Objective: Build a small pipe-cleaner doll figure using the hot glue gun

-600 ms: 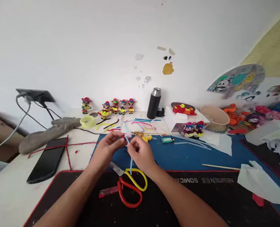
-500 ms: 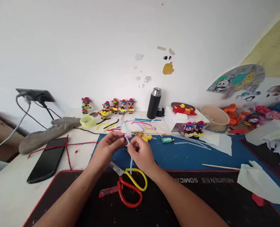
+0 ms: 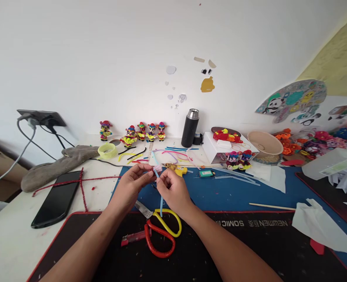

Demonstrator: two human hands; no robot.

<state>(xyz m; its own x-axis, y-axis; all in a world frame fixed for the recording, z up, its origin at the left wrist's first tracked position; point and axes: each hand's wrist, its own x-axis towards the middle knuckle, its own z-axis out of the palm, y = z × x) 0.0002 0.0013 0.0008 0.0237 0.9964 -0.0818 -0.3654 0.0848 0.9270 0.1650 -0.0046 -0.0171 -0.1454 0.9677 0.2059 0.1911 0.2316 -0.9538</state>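
The left hand [image 3: 134, 181] pinches a small pink-and-red piece [image 3: 158, 168] and the right hand [image 3: 175, 190], fingers [image 3: 169, 177] curled, pinches a thin pale blue strip [image 3: 161, 204] extending above and below them, with scissors [image 3: 172, 246] on a dark mat [image 3: 196, 254] nearer than the fingers and small dolls [image 3: 142, 132] beyond them by a white wall [image 3: 117, 58].

A craft corner, perhaps in a home: scissors [image 3: 145, 211] and bright pipe cleaners [image 3: 182, 148] lie about the counter [image 3: 11, 235], handmade dolls [image 3: 161, 132] stand along the stickered wall [image 3: 117, 58], with a flask [image 3: 190, 130] and a phone [image 3: 56, 200] among the clutter
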